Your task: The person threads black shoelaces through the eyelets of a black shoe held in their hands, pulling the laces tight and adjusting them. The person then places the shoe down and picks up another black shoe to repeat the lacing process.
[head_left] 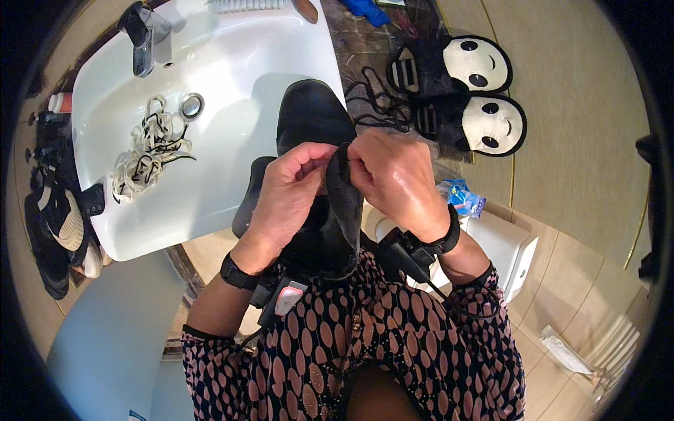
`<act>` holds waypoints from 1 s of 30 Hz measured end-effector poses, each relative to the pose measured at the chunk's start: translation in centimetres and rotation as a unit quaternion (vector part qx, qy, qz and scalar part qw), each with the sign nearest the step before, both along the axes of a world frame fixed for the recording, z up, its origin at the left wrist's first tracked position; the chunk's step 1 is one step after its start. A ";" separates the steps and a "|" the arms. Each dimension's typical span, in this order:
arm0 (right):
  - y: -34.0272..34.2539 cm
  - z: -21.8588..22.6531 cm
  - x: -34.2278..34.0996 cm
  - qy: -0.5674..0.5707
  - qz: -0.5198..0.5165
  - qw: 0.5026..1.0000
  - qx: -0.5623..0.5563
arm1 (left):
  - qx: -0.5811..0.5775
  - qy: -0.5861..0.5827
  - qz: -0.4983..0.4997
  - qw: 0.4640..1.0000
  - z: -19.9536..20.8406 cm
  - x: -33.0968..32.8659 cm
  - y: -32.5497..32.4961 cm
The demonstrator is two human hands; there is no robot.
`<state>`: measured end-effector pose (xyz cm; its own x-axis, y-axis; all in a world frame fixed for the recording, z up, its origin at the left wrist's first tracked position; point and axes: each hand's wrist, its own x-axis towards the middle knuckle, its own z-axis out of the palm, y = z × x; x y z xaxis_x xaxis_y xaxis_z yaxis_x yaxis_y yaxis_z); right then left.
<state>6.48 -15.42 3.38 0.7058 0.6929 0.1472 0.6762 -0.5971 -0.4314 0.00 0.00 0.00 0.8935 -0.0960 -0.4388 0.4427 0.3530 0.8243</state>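
Left hand (pixel 281 200) and right hand (pixel 399 179): angled inward, fingers curled, both pinching flap | black boot (pixel 314 118): smooth rounded toe pointing away, top gaping | location: between torso and white basin (pixel 235 147).

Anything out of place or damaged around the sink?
A tangled heap of thin cream-and-black cords lies loose in the glossy white ceramic sink, beside the round metal drain: odd, as a basin isn't where cords usually sit. No spill or breakage stands out.
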 end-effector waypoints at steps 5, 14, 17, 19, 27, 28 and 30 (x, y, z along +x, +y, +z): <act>0.3 -0.2 0.0 -0.011 -0.003 1.000 -0.009 | 0.035 -0.035 0.008 0.999 -0.5 -0.1 -0.6; -1.0 -2.4 0.3 0.227 -0.047 0.960 0.157 | 0.018 -0.006 0.026 0.999 -0.8 0.2 -0.6; -1.0 -1.5 1.2 0.312 -0.048 0.938 0.144 | 0.019 0.006 0.015 1.000 -0.7 0.4 -0.7; -1.2 -1.9 1.6 0.330 -0.026 0.933 0.142 | 0.034 0.007 0.006 0.999 -0.7 0.4 -0.7; -1.1 -1.1 3.2 0.177 0.079 0.973 0.124 | 0.084 -0.020 -0.005 0.996 -0.8 0.4 -0.7; -0.8 -1.3 3.1 0.157 0.073 0.972 0.156 | 0.095 -0.032 -0.005 0.995 -0.9 0.3 -0.7; 0.2 -1.8 2.6 0.160 0.068 0.963 0.208 | 0.106 -0.044 0.008 0.993 -0.9 0.2 -0.9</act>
